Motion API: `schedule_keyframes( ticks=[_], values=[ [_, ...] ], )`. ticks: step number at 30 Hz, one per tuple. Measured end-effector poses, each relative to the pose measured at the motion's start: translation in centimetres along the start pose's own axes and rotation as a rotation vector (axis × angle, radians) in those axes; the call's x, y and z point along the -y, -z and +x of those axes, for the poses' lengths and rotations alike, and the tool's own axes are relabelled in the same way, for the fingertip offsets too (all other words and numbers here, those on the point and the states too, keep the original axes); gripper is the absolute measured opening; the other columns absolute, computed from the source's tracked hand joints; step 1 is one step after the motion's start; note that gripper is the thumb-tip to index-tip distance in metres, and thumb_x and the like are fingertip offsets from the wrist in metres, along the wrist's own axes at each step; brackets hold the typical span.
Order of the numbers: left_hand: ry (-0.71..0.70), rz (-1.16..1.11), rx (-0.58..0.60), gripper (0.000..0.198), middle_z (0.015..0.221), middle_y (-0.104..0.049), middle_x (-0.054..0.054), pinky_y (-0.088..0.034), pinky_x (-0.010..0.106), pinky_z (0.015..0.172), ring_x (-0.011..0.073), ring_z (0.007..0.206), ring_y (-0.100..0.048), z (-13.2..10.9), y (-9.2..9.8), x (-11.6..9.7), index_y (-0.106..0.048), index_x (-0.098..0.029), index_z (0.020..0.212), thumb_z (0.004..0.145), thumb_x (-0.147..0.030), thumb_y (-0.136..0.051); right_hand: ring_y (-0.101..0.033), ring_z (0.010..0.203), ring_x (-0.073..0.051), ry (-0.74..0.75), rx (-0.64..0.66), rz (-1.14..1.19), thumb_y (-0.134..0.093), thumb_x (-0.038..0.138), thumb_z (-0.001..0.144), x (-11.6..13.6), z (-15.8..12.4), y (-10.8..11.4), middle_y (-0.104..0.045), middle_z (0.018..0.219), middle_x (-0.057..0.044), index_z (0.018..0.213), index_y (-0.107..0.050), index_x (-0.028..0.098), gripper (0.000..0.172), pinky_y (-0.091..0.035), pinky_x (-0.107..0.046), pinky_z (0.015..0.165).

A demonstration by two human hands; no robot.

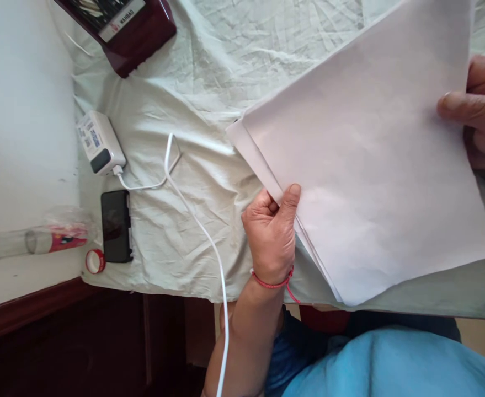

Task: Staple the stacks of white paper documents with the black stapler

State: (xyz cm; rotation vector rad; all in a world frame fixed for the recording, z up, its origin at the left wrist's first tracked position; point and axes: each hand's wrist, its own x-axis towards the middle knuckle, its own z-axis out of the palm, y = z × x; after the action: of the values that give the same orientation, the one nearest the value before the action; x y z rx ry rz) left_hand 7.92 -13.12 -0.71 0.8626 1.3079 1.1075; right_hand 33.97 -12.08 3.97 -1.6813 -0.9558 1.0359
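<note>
Several white paper sheets (374, 160), loosely stacked, are held up over the cloth-covered table. My left hand (273, 229), wearing a red thread bracelet (272, 282), pinches their left edge with the thumb on top. On that side the sheets' edges are slightly fanned apart. At the right border of the view, my right hand (484, 118) grips the opposite edge, its thumb lying on the top sheet. The other fingers of that hand are partly hidden behind the paper. The top sheet looks blank, and its lower right corner droops.
A pale wrinkled cloth (184, 237) covers the table. On the left are a white power bank (101, 143) with a white cable (203, 229), a black phone (116, 226), a red tape roll (95, 261) and a clear bottle (31, 241). A dark red box-like object (143, 38) stands at the top left.
</note>
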Motion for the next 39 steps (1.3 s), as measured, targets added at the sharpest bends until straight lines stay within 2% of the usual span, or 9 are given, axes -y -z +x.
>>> schedule_keyframes(
  ticks=[4,7,10,12,17,21,25,31,39],
  values=[
    [-0.034,-0.06,0.022,0.031,0.091,-0.083,0.0,-0.062,0.026,0.08,0.0142,0.082,-0.075,0.3,-0.4,-0.3,-0.083,-0.022,0.091,0.083,-0.045,-0.102,-0.08,0.098,-0.021,-0.01,-0.053,-0.125,-0.094,0.056,0.086,-1.4,0.5,1.0,-0.084,0.122,-0.005,0.108,-0.088,0.025,0.038,-0.064,-0.036,0.068],
    [-0.035,-0.092,0.046,0.03,0.093,-0.083,0.001,-0.063,0.027,0.088,0.0171,0.093,-0.078,0.4,-0.4,-0.5,-0.082,-0.022,0.091,0.088,-0.048,-0.098,-0.081,0.098,-0.021,0.026,-0.019,-0.068,-0.105,0.052,0.07,-3.2,2.0,2.0,-0.086,0.111,-0.003,0.095,-0.09,0.026,0.039,-0.067,-0.036,0.072],
    [-0.033,-0.124,0.082,0.026,0.103,-0.086,0.004,-0.064,0.031,0.098,0.0214,0.108,-0.081,0.6,-0.1,-0.6,-0.085,-0.022,0.098,0.093,-0.047,-0.092,-0.082,0.096,-0.022,0.055,-0.037,-0.082,-0.104,0.046,0.072,-3.6,2.6,2.3,-0.086,0.11,-0.003,0.097,-0.09,0.026,0.035,-0.066,-0.035,0.068],
    [-0.024,-0.124,0.068,0.025,0.103,-0.087,0.005,-0.065,0.031,0.097,0.0215,0.106,-0.082,0.6,0.1,-0.6,-0.086,-0.022,0.1,0.092,-0.044,-0.093,-0.082,0.095,-0.023,0.013,-0.071,-0.134,-0.101,0.04,0.079,-2.9,2.0,1.9,-0.086,0.108,-0.003,0.097,-0.089,0.024,0.027,-0.063,-0.035,0.063],
    [-0.016,-0.138,-0.07,0.028,0.096,-0.088,0.002,-0.067,0.031,0.096,0.0186,0.097,-0.082,0.5,0.1,-0.5,-0.087,-0.021,0.094,0.081,-0.041,-0.103,-0.08,0.115,-0.026,0.003,-0.093,-0.25,-0.089,0.043,0.094,-2.0,0.5,1.2,-0.084,0.119,-0.003,0.106,-0.088,0.022,0.024,-0.07,-0.043,0.083],
    [0.003,-0.176,-0.077,0.027,0.099,-0.088,0.001,-0.065,0.03,0.101,0.0185,0.101,-0.082,0.5,-0.2,-0.8,-0.087,-0.022,0.092,0.082,-0.04,-0.103,-0.079,0.097,-0.016,0.05,-0.097,-0.211,-0.1,0.038,0.081,-3.9,2.3,2.3,-0.085,0.108,0.001,0.1,-0.089,0.026,0.025,-0.068,-0.037,0.083],
    [0.021,-0.216,-0.011,0.024,0.105,-0.088,0.004,-0.065,0.035,0.106,0.0217,0.107,-0.082,0.9,0.1,-0.9,-0.086,-0.022,0.095,0.092,-0.045,-0.093,-0.08,0.096,-0.018,0.042,-0.099,-0.177,-0.104,0.048,0.073,-4.9,3.4,2.8,-0.085,0.102,0.001,0.095,-0.089,0.025,0.035,-0.068,-0.038,0.08],
    [0.014,-0.201,0.022,0.025,0.108,-0.088,0.006,-0.062,0.043,0.115,0.0263,0.118,-0.081,1.0,0.3,-0.7,-0.085,-0.022,0.1,0.098,-0.047,-0.086,-0.081,0.099,-0.018,0.072,-0.104,-0.169,-0.104,0.045,0.073,-5.0,3.3,2.8,-0.086,0.108,0.001,0.097,-0.09,0.025,0.035,-0.068,-0.038,0.081],
    [-0.05,-0.175,-0.02,0.03,0.111,-0.085,0.006,-0.058,0.041,0.119,0.0255,0.121,-0.079,0.7,-0.2,-0.4,-0.085,-0.022,0.103,0.102,-0.052,-0.082,-0.08,0.098,-0.018,0.113,-0.056,-0.156,-0.104,0.042,0.074,-5.1,3.2,2.9,-0.086,0.109,0.0,0.096,-0.09,0.023,0.033,-0.068,-0.038,0.084]
  ],
)
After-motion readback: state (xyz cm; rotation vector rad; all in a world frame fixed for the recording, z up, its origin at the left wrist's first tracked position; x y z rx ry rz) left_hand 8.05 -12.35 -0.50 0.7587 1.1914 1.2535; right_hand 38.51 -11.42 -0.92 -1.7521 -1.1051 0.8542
